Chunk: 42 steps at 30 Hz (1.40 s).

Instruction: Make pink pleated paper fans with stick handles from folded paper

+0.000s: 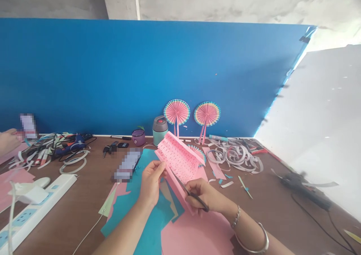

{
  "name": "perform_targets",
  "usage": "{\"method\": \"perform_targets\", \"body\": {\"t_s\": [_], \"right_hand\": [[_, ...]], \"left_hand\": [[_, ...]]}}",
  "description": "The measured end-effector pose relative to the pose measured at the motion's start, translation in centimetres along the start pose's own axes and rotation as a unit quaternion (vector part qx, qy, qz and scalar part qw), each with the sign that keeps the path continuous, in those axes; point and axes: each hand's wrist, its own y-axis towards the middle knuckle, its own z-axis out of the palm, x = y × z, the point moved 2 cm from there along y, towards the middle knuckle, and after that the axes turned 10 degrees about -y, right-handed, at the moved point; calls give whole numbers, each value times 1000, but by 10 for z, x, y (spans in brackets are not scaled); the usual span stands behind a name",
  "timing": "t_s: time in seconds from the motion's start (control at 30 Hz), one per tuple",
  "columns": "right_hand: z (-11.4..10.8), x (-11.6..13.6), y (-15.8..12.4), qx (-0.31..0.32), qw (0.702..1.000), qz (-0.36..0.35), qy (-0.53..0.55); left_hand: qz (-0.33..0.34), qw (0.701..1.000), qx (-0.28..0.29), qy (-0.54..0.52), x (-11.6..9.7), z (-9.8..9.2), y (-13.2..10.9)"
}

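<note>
A folded sheet of pink paper [180, 158] with small dark marks is held up over the table. My left hand [152, 180] pinches its left edge between thumb and fingers. In my right hand [204, 196] is a pair of scissors [197, 199] with dark handles, its blades lying along the sheet's lower left part. Whether the blades are closed cannot be made out. Beneath both hands lie teal paper [132, 213] and pink paper [194, 234].
Two round paper fans [177, 113] lean on the blue partition [113, 74]. A flask [160, 132] and purple cup [138, 137] stand behind the sheet. White strips [237, 155] lie right. Left are a phone [128, 164], a power strip [36, 213], cables and another person's hand [11, 142].
</note>
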Motion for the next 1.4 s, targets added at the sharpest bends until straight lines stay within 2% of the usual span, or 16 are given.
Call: {"method": "perform_targets", "body": {"t_s": [0.23, 0.4, 0.57, 0.73, 1.03, 1.4], "right_hand": [[1, 0, 2, -23, 999, -37, 13], [4, -5, 6, -54, 997, -41, 27], [10, -3, 9, -94, 992, -74, 39], [13, -1, 10, -110, 990, -83, 39], [15, -2, 12, -111, 989, -91, 34], [16, 2, 11, -121, 987, -105, 21]], "left_hand": [[-18, 1000, 9, -11, 3, 2, -1], [-35, 999, 21, -4, 6, 9, -8], [-44, 999, 26, -3, 6, 12, -12], [-50, 998, 34, 9, 5, 15, -14], [-45, 998, 41, -7, 8, 14, -15], [-21, 998, 41, 34, 8, 14, -15]]}}
